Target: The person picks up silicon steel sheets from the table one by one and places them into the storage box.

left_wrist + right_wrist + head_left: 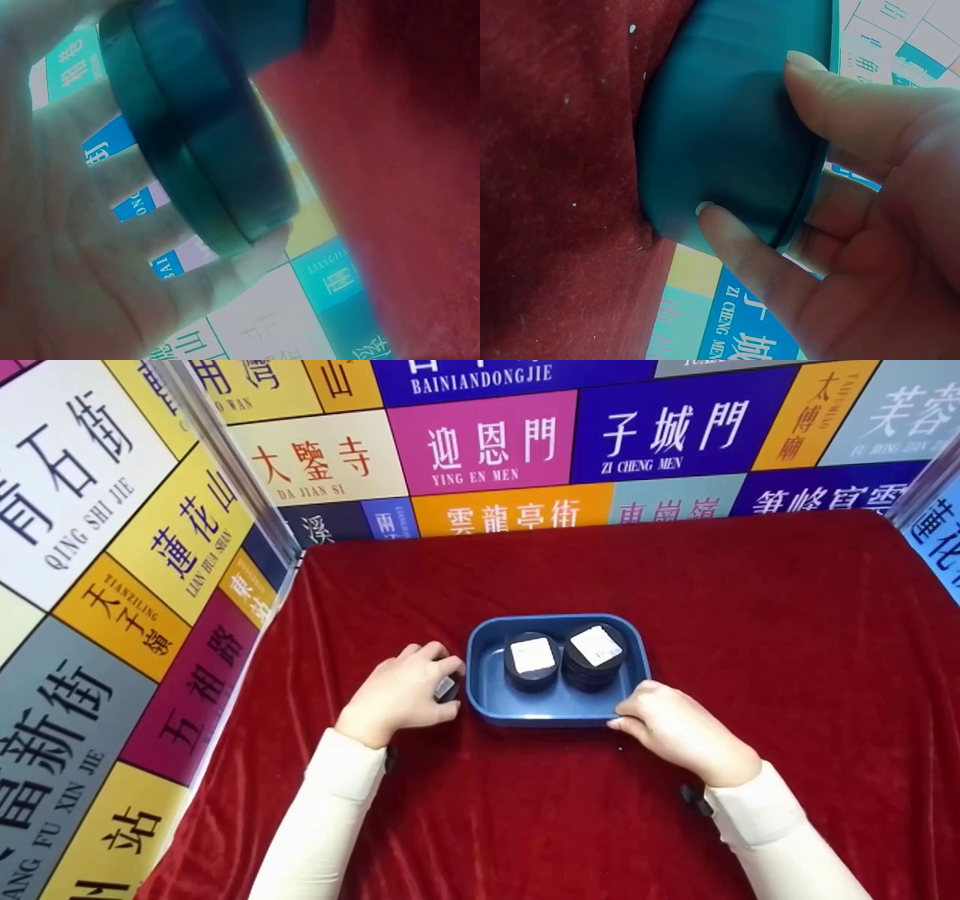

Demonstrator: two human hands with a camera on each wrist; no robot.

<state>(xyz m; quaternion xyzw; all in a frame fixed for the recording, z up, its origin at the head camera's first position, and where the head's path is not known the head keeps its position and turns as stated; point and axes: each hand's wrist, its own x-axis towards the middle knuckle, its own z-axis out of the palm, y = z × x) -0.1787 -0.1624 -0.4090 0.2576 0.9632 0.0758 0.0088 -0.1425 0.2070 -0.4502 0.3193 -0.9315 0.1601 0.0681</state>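
Note:
A flat, round black container (202, 127) with a seam around its side is gripped by my left hand (401, 686). In the head view only its grey-white top label shows between thumb and fingers, just left of a blue rectangular tray (491, 702). My right hand (682, 731) pinches the tray's rim at the near right corner; the right wrist view has thumb and a fingertip against its outer wall (720, 127). Inside the tray stand two groups of similar black round containers, a left one (532, 660) and a taller right stack (594, 656), both topped with white labels.
Dark red velvet cloth (750, 607) covers the table beneath the tray, with some folds at the front. Panels printed with coloured place-name signs (484, 442) rise behind the table and along its left side. Metal corner posts (247, 472) join the panels.

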